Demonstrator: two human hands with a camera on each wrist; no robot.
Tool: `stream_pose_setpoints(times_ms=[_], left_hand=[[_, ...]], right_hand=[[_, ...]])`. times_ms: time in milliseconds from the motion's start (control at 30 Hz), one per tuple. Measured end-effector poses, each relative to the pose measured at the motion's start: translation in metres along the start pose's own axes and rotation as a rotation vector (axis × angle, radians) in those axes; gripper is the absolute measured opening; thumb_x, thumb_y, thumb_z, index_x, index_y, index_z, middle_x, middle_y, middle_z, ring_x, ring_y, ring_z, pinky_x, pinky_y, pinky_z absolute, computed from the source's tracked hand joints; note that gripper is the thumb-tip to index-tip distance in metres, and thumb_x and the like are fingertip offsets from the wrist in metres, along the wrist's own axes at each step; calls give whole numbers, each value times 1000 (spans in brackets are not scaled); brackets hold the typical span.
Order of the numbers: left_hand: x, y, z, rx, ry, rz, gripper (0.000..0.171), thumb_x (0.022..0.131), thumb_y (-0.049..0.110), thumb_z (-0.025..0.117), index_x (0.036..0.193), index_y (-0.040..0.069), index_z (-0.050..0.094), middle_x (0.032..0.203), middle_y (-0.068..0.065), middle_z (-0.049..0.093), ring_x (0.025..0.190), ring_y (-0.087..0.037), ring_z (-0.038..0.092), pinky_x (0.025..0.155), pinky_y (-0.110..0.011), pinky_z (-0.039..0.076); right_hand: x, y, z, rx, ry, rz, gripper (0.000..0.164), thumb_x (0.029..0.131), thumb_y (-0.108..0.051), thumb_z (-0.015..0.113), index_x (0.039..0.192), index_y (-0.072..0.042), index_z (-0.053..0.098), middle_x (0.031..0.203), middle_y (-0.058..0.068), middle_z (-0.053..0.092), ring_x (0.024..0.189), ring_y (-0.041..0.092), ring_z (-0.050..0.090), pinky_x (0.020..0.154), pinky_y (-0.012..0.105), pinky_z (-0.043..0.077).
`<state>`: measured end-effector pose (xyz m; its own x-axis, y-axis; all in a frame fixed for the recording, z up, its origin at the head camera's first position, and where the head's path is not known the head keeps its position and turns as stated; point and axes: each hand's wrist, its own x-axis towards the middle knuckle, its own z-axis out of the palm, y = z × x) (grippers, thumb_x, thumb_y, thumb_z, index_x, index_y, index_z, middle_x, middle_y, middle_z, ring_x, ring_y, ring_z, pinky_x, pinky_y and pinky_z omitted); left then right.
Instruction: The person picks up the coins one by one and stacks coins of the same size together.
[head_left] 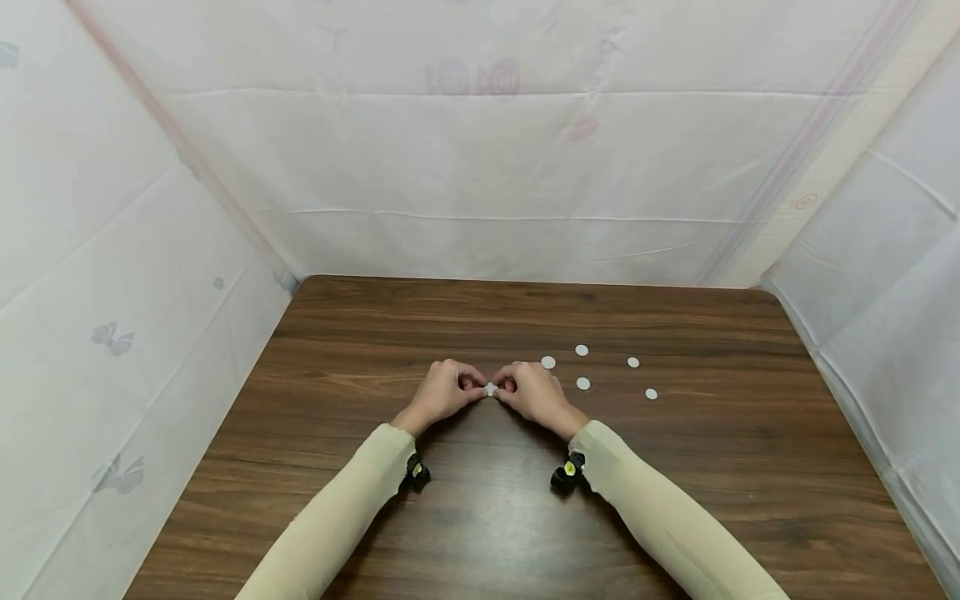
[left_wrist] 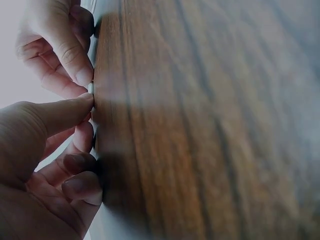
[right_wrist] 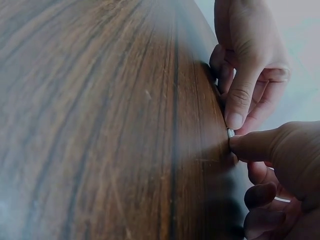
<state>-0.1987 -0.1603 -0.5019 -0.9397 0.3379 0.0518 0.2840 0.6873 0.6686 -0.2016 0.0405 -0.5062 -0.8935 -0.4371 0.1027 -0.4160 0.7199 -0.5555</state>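
Observation:
Near the middle of the table, a small white disc [head_left: 491, 389] sits low at the wood surface between both hands. My left hand [head_left: 442, 392] pinches its left side with thumb and forefinger. From the other side, my right hand [head_left: 534, 395] pinches it in the same way. Only a thin pale edge of the disc [left_wrist: 90, 88] shows between the thumbs in the left wrist view. In the right wrist view the disc [right_wrist: 230, 133] also appears edge-on, mostly covered by the fingertips. Whether it is one disc or a stack, I cannot tell.
Several more white discs lie flat and apart to the right of my right hand, among them a near one [head_left: 548, 362] and a far right one [head_left: 651, 394]. The brown wooden table [head_left: 337, 333] is bordered by pale hanging sheets [head_left: 480, 167] at the back and sides.

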Motion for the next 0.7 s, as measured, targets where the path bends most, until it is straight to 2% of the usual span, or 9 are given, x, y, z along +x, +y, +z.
stream_pose_setpoints(times_ms=[433,700], left_hand=[[-3,-9,-4,0,19,16,4,87,15,84,90,12,82,64,7,63,55,-4,50,54,-22,41],[-5,-10,-7,-4,22,3,4,87,16,84,90,12,82,64,8,63,56,-4,51,55,-22,41]], right_hand=[[3,-5,5,-8,13,-12,8,92,-24,80,98,-19,80,69,-12,54,58,5,48,52,25,37],[4,-8,7,-2,16,-23,9,92,-24,80,99,-18,80,69,-11,54,57,5,47,51,24,36]])
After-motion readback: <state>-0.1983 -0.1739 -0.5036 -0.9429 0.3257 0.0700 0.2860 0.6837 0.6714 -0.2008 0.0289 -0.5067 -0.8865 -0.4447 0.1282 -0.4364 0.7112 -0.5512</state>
